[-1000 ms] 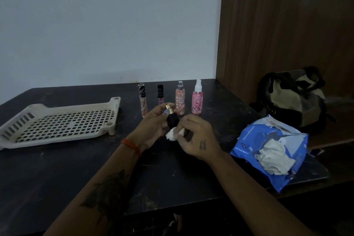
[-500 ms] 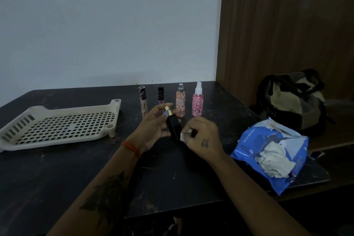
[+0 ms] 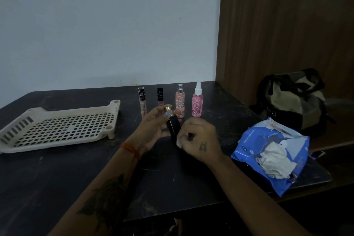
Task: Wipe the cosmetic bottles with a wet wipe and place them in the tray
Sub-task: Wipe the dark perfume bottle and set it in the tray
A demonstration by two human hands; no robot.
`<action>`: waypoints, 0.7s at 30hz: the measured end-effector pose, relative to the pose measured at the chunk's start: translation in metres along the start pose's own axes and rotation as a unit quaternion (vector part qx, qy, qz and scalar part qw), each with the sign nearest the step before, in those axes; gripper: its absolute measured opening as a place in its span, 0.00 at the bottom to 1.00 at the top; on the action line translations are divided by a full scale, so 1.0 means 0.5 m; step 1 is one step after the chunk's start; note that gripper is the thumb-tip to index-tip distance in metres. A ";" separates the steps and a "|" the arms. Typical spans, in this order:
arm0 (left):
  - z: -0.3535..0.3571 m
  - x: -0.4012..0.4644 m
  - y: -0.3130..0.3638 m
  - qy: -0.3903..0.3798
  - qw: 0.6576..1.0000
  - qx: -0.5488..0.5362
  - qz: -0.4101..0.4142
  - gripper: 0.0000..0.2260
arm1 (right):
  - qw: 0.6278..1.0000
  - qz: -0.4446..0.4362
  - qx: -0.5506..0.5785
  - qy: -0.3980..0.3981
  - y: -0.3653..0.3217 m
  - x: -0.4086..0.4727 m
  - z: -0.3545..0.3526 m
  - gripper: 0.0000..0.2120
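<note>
Head view: the left hand (image 3: 153, 126) holds a black bottle (image 3: 173, 127) with a gold cap above the tabletop (image 3: 57, 178), its grip clamped on the upper part, thumb and fingertips near the cap. The bottle tilts, cap toward the far left, base toward the right hand (image 3: 199, 138). The right hand's grip is curled tight on a white wet wipe (image 3: 179, 143), pressing it against the lower end of the bottle; only a small corner of the wipe shows below the fingers.

Behind the hands four more bottles stand upright in a row near the wall: a slim beige tube (image 3: 142, 102), a short tube with a black cap (image 3: 160, 97), a peach spray bottle (image 3: 180, 101) and a pink spray bottle (image 3: 197, 102) with a white nozzle. They stand apart from one another and from the held bottle.

The tray (image 3: 57, 121) lies to the left, well apart from the hands, a cream plastic piece with a slotted grid floor, low rim and short feet. Bare dark tabletop, scuffed and matte, lies between it and the left wrist.

On the right, at the tabletop's edge, lies a crinkled blue wipe pack (image 3: 268, 149) with white wipes bulging from its opening. Beyond it a dark and tan bag (image 3: 293, 99) sits against a brown wood panel.
</note>
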State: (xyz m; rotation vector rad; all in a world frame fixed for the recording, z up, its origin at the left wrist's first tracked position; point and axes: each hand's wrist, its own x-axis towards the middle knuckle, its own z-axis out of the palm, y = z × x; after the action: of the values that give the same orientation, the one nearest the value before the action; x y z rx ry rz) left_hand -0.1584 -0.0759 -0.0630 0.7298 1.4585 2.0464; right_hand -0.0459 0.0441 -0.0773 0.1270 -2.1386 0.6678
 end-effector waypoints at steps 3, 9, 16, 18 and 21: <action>0.000 0.002 -0.001 -0.019 1.000 0.002 -0.001 0.08 | 0.995 0.035 0.009 0.094 0.002 0.012 0.002 0.07; -0.004 0.001 0.000 -0.025 1.000 -0.007 0.008 0.09 | 0.998 0.049 0.031 0.040 0.001 0.004 0.004 0.08; 0.008 -0.003 0.003 -0.055 0.998 0.013 0.006 0.10 | 0.991 0.002 -0.006 0.133 -0.018 0.026 0.012 0.11; 0.009 -0.004 0.000 -0.065 0.998 0.023 0.007 0.10 | 0.994 -0.017 -0.010 0.107 -0.020 0.027 0.018 0.13; 0.008 -0.003 -0.004 -0.070 0.997 0.025 -0.003 0.12 | 0.994 0.005 0.000 0.110 -0.013 0.031 0.018 0.14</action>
State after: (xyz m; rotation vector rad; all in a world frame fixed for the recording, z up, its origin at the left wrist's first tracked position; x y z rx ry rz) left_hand -0.1545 -0.0735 -0.0638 0.8687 1.4348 1.9195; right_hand -0.0598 0.0361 -0.0669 0.0389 -1.9288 0.6560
